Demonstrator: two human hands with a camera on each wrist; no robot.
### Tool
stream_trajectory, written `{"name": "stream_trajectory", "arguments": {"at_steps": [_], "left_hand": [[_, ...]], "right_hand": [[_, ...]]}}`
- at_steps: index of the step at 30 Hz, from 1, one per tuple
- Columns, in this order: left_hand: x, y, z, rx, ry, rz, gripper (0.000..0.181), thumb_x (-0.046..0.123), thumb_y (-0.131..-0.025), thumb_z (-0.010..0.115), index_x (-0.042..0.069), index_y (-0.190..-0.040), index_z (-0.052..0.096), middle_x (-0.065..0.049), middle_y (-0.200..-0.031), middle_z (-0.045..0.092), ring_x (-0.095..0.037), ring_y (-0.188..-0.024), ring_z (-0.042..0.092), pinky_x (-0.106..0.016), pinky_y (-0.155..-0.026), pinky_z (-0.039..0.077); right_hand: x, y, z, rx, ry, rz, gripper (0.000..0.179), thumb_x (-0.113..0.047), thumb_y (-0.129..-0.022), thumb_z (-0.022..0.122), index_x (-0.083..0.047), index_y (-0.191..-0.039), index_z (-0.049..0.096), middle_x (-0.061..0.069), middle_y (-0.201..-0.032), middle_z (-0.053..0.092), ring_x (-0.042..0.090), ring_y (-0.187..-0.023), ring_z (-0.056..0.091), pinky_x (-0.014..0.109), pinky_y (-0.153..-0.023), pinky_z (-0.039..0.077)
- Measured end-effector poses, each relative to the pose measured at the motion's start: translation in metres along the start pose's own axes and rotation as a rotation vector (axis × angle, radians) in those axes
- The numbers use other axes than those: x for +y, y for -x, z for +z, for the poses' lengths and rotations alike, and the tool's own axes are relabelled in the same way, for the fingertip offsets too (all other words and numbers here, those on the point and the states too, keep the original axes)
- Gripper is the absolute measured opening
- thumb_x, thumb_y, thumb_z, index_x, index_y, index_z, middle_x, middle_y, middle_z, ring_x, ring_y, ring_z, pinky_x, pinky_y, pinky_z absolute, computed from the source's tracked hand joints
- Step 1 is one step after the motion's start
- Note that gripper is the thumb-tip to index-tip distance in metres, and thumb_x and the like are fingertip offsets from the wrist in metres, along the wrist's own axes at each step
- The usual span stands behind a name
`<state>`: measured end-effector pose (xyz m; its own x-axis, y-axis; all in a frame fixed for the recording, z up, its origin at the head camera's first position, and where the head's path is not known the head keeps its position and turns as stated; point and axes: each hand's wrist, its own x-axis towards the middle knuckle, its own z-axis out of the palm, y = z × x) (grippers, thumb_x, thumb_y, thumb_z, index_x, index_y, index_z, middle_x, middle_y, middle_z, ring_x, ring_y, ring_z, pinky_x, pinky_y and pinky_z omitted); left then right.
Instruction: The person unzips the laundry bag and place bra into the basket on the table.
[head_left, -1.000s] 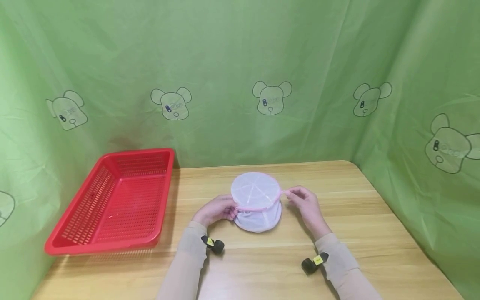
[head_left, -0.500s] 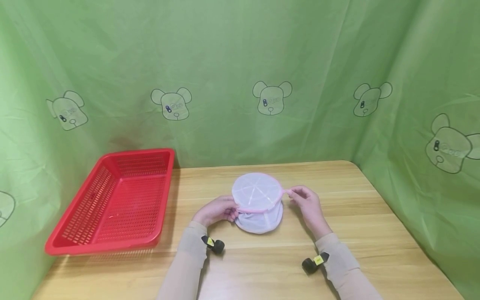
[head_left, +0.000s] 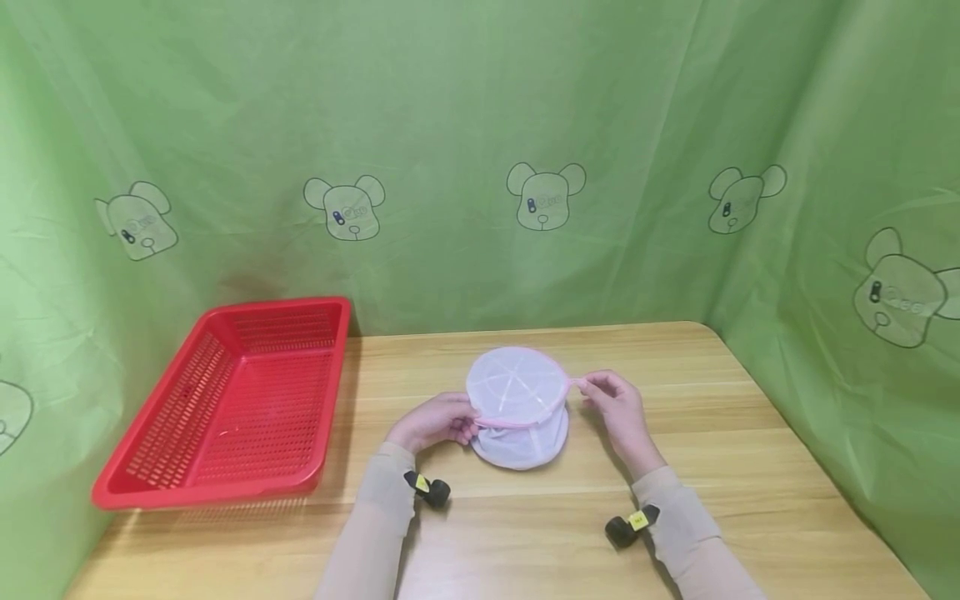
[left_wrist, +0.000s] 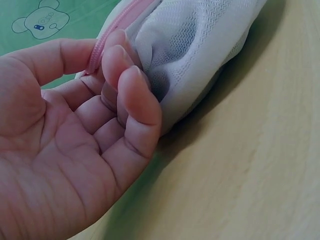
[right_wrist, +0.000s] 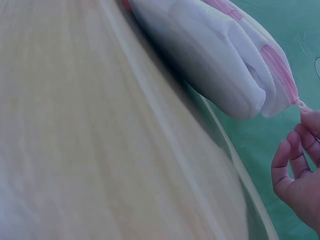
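Red plastic marks the perforated basket [head_left: 202,497] at the left of the frame, on the wooden table [head_left: 525,533]. Toward the middle, our left hand [head_left: 437,419] holds a narrow pinch on the pink zip edge [head_left: 510,426] of a white mesh bag [head_left: 517,387]. We see that bag just right of centre, its round top panel above the lower part. At its right, our right hand [head_left: 617,408] pinches the small pull [head_left: 575,382]. We judge the step in hand to be working the zip; the next move seems to call for steadying the edge while drawing the pull.
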<state>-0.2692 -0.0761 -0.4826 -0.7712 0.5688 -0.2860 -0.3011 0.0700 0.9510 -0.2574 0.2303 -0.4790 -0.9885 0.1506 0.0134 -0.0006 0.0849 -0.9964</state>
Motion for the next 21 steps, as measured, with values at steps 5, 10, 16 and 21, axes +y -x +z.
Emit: {"name": "stream_trajectory", "arguments": {"at_steps": [5, 10, 16, 21], "left_hand": [[0.0000, -0.0005, 0.0002, -0.008, -0.001, 0.000, 0.006, 0.008, -0.093, 0.054, 0.010, -0.092, 0.059, 0.002, -0.071, 0.061, -0.009, -0.063, 0.055, -0.021, -0.060, 0.051], [0.0004, 0.0002, -0.0002, 0.015, 0.011, 0.010, 0.007, 0.009, -0.094, 0.053, 0.009, -0.093, 0.060, 0.001, -0.073, 0.060, -0.009, -0.064, 0.055, -0.021, -0.061, 0.051], [0.0005, -0.0008, -0.0001, 0.084, 0.028, 0.035, 0.008, 0.012, -0.093, 0.054, 0.007, -0.094, 0.062, 0.002, -0.073, 0.060, -0.009, -0.063, 0.054, -0.020, -0.061, 0.051], [0.0006, -0.0012, -0.0001, 0.119, 0.022, 0.013, 0.015, 0.016, -0.093, 0.055, 0.004, -0.101, 0.060, -0.001, -0.076, 0.063, -0.010, -0.064, 0.057, -0.021, -0.062, 0.053]], "right_hand": [[0.0005, 0.0007, -0.0002, 0.004, 0.000, -0.016, 0.018, -0.010, -0.092, 0.064, 0.001, -0.106, 0.062, -0.013, -0.090, 0.062, 0.006, -0.087, 0.060, 0.026, -0.082, 0.058], [0.0032, 0.0001, -0.0007, -0.001, 0.005, -0.021, 0.008, -0.012, -0.092, 0.064, -0.010, -0.100, 0.064, -0.013, -0.092, 0.063, 0.006, -0.088, 0.060, 0.026, -0.082, 0.058], [0.0017, 0.0007, -0.0012, -0.025, -0.008, 0.007, 0.007, -0.015, -0.090, 0.067, -0.015, -0.097, 0.066, -0.010, -0.093, 0.065, 0.010, -0.087, 0.062, 0.029, -0.085, 0.058], [0.0009, 0.0010, -0.0016, -0.047, -0.018, 0.014, 0.008, -0.014, -0.091, 0.067, -0.013, -0.099, 0.067, -0.010, -0.091, 0.065, 0.010, -0.088, 0.062, 0.030, -0.086, 0.057]]}}
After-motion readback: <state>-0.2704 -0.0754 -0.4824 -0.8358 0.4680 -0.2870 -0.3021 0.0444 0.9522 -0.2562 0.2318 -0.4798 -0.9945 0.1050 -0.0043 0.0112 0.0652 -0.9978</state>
